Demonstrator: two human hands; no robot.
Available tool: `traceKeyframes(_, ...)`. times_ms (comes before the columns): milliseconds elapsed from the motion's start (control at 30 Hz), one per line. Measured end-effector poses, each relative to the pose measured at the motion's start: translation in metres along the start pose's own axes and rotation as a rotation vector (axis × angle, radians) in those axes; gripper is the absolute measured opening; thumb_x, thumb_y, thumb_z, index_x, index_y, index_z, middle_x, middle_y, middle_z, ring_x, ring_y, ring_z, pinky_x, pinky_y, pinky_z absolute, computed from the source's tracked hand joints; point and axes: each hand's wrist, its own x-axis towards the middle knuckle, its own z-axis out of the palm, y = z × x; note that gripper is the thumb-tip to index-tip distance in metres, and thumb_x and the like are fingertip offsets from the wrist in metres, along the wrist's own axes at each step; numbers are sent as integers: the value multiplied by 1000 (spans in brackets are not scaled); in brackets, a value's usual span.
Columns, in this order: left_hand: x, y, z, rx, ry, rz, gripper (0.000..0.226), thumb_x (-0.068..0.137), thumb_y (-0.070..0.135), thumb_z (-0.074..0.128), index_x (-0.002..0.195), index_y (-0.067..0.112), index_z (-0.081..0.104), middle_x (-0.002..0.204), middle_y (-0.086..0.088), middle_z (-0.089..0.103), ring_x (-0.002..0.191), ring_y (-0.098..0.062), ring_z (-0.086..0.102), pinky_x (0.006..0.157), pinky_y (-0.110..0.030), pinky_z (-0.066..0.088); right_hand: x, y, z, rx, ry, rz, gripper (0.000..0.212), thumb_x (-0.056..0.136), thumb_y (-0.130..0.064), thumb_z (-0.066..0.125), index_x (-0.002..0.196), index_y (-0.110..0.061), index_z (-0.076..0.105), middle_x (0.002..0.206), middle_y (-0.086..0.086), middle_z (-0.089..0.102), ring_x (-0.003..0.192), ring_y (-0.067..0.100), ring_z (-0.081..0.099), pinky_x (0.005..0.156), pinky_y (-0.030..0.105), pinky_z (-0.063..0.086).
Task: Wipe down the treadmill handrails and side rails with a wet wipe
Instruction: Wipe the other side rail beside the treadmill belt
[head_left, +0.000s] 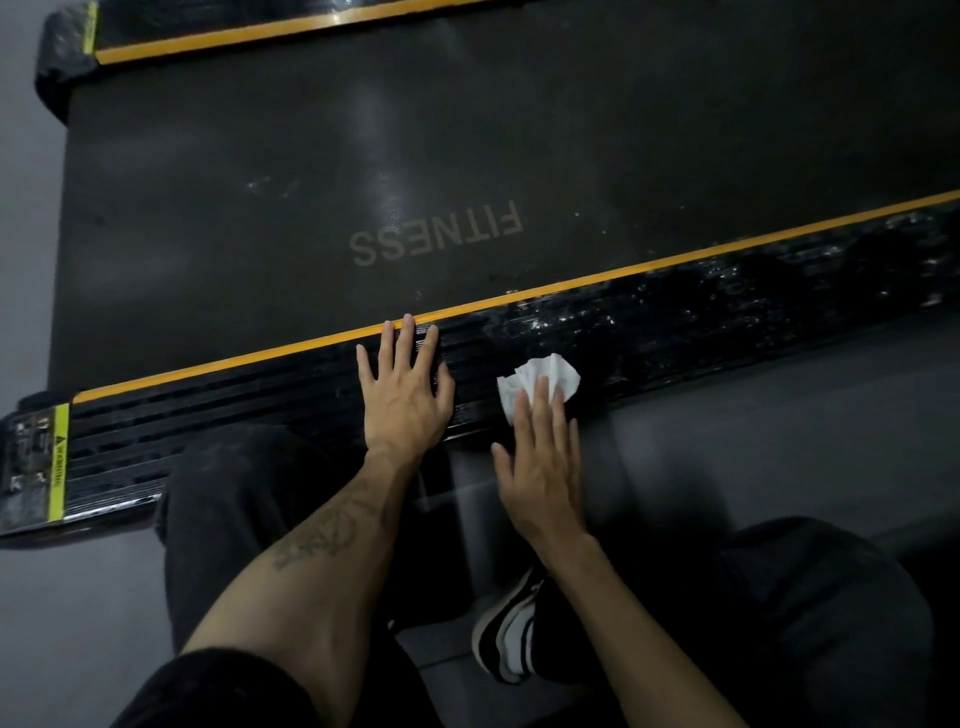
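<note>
White wet wipe (540, 382), crumpled, on the black ribbed side rail (675, 317), pressed under the straight fingertips of the right hand (540, 467); grip released, nothing pinched. At nine o'clock of the wipe, left hand (405, 395) flat on the same rail, fingers spread, also released. At twelve o'clock, orange edge strip (571, 285) and dark belt (311, 182) marked FITNESS. At six o'clock, black trousered knees (234, 493) and a striped shoe (509, 634) on grey floor (78, 623).

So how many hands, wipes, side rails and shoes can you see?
Hands: 2, the left hand and the right hand
Wipes: 1, the white wipe
Side rails: 2, the near side rail and the far side rail
Shoes: 1, the shoe
Total: 6
</note>
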Motion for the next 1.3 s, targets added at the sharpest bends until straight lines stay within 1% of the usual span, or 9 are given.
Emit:
traceKeyframes(167,0,1,0,-8,13,1,65,100,49,21,158,25,37,169,-5,22,158,-25,11,126,-58,5,-2,6,2,-46,-56,-268,66,98,-38,38,161,-18,30,170,6,18,156,24,18,115,57,38)
traceKeyframes(233,0,1,-1,-10,20,2,65,100,48,22,158,24,38,169,-5,23,158,-26,12,126,-58,6,3,16,-2,-42,-18,-218,62,99,-37,39,159,-19,35,169,5,21,156,22,20,115,60,35)
traceKeyframes(367,0,0,0,-9,12,2,64,100,48,23,158,24,37,169,-5,23,158,-26,11,126,-58,5,7,8,0,-2,45,-19,64,102,-42,38,160,-14,31,170,9,18,158,24,13,123,59,15)
traceKeyframes(467,0,1,0,-15,22,2,63,100,47,25,157,24,39,169,-6,25,158,-26,12,126,-59,6,5,-13,7,8,40,-37,67,102,-45,37,160,-13,30,170,11,18,158,27,11,125,57,8)
traceKeyframes(600,1,1,0,-4,15,1,64,100,48,23,158,24,38,169,-5,24,158,-26,12,126,-59,6,14,8,3,-69,4,-265,61,102,-41,38,160,-21,34,170,3,20,157,23,17,121,62,16)
traceKeyframes(767,1,0,1,3,8,-3,57,105,43,36,159,24,36,170,-5,21,158,-26,9,126,-59,4,24,12,-1,-56,55,-9,61,104,-44,33,160,-20,30,170,8,17,158,26,12,123,62,9)
traceKeyframes(967,1,0,2,-13,20,-3,57,104,42,39,158,24,37,170,-5,22,158,-26,10,126,-59,5,21,2,6,-70,21,-309,60,101,-40,39,158,-19,38,169,4,23,156,25,21,119,64,21)
traceKeyframes(1167,2,1,2,-25,39,1,59,102,44,31,157,24,39,169,-6,25,158,-27,12,126,-59,5,30,-4,6,-76,80,-23,63,104,-44,33,159,-13,31,169,12,21,157,28,16,124,59,10)
traceKeyframes(1300,1,1,1,-22,28,0,62,101,46,26,157,24,38,169,-5,23,158,-26,11,126,-59,5,26,-13,10,-27,20,-213,62,103,-43,37,159,-17,34,169,7,22,157,27,17,123,60,15)
